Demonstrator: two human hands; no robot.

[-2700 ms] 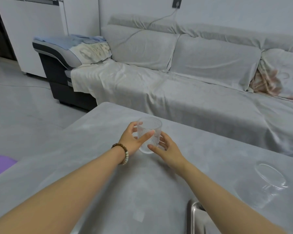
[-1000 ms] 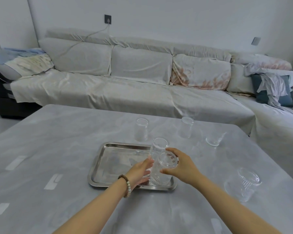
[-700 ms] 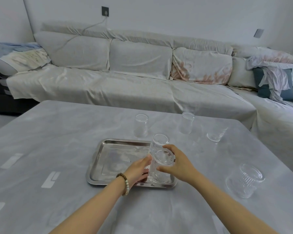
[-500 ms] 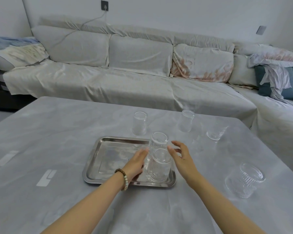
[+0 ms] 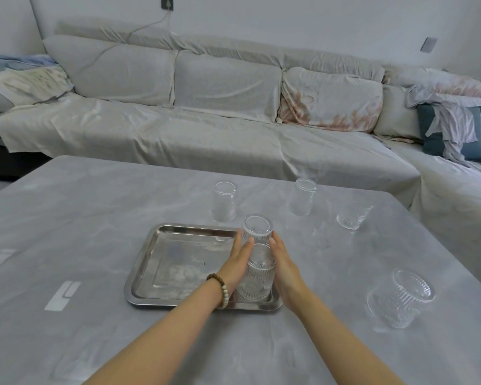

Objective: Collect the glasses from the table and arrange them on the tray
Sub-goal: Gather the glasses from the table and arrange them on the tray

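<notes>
Steel tray [image 5: 161,262] lies on the grey table [image 5: 67,218], and two ribbed glasses stand along its right side, one behind the other. The near glass [image 5: 257,279] sits in the tray's near right corner; the far glass [image 5: 257,227] stands just behind it, close enough that the two seem to touch, though the clear walls make that hard to settle.

The left hand [image 5: 235,266], a bead bracelet [image 5: 222,291] at its wrist, lies flat with fingers straight along the near glass's left side. The right hand [image 5: 285,269] mirrors it on the right side. Both palms face inward with the near glass between them, and the fingertips reach up to the base of the far glass. Neither hand curls round the glass; both are open, and whether the palms press the glass or only flank it cannot be told.

Four more glasses stand on the bare table. Two smooth tall ones are beyond the tray, one [image 5: 224,201] just past its far edge and one [image 5: 303,197] to the right of that. A short glass [image 5: 350,215] stands further right. A wide ribbed glass [image 5: 400,300] stands well apart to the right of the hands. A covered sofa [image 5: 206,129] runs behind the table.
</notes>
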